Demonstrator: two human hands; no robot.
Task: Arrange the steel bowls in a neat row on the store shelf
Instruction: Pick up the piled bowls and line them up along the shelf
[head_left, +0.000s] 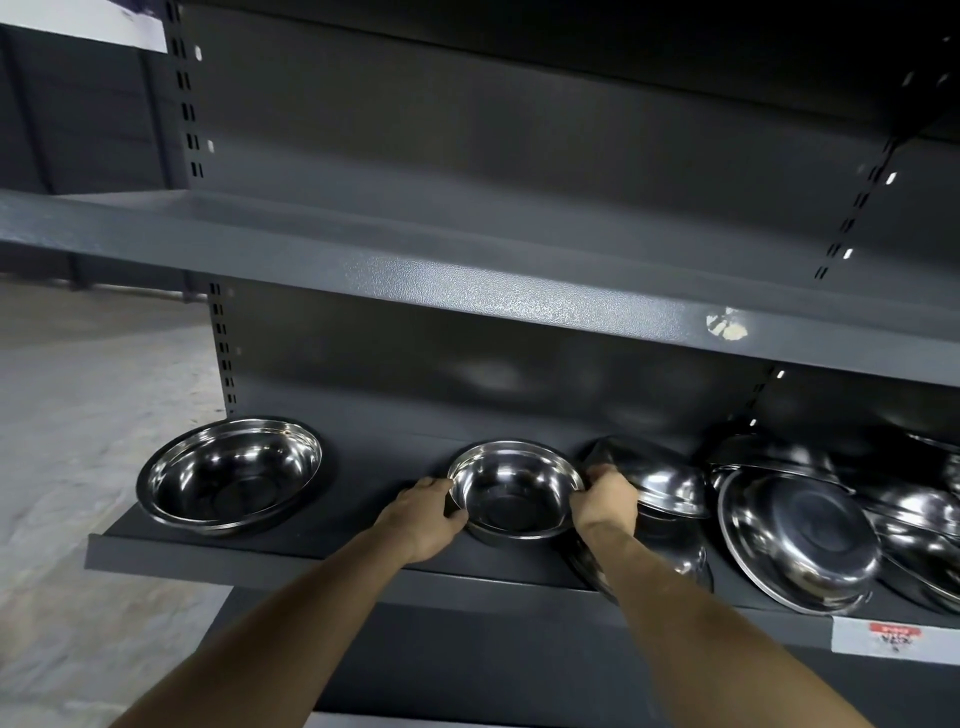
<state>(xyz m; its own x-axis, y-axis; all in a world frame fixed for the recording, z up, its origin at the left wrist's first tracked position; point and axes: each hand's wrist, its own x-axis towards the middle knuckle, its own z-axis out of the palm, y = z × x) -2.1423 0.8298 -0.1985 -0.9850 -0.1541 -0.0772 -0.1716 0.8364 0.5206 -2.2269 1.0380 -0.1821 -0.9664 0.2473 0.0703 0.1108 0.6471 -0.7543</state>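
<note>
Both hands, left hand (426, 512) and right hand (605, 501), are gripping the steel bowl (514, 491) by opposite rims; looking light, stiff, probably slippery, so rim's the best hold.

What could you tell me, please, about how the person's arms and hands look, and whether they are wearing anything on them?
Both forearms are bare: no sleeves reach into view. The left hand and the right hand wear no gloves, and no watch, bracelet or ring shows on either wrist or on the fingers that can be seen.
</note>
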